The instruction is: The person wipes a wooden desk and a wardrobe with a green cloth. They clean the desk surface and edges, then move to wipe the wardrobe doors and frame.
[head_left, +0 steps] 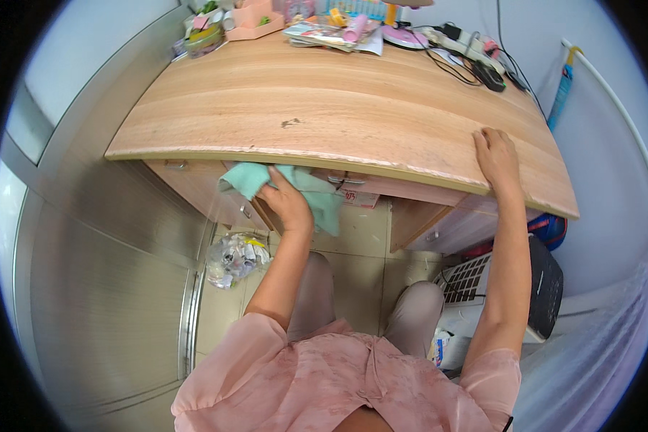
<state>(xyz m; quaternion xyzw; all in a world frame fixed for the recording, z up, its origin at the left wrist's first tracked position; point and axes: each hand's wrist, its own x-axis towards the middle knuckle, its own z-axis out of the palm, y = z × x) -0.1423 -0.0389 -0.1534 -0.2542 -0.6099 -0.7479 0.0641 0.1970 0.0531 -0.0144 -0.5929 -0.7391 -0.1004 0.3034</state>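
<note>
Just under the front edge of the wooden desk point(324, 101), my left hand point(288, 202) grips a mint-green cloth point(248, 178). The thumb lies over the cloth, and the other fingers are hidden behind it. Part of the cloth hangs down in front of the drawers, to the right of the hand. On the right part of the desktop rests my right hand point(497, 160), palm down with nothing in it, its fingers lying on the wood near the front edge. A small dark worn patch point(290, 123) marks the desktop between the hands.
Papers and magazines point(331, 33), a pink organizer point(252, 20) and a power strip with cables point(468, 47) line the desk's back. Below are a bag of rubbish point(237, 259) on the left and a white appliance with a grille point(468, 282) on the right. A curtain point(605, 360) hangs at right.
</note>
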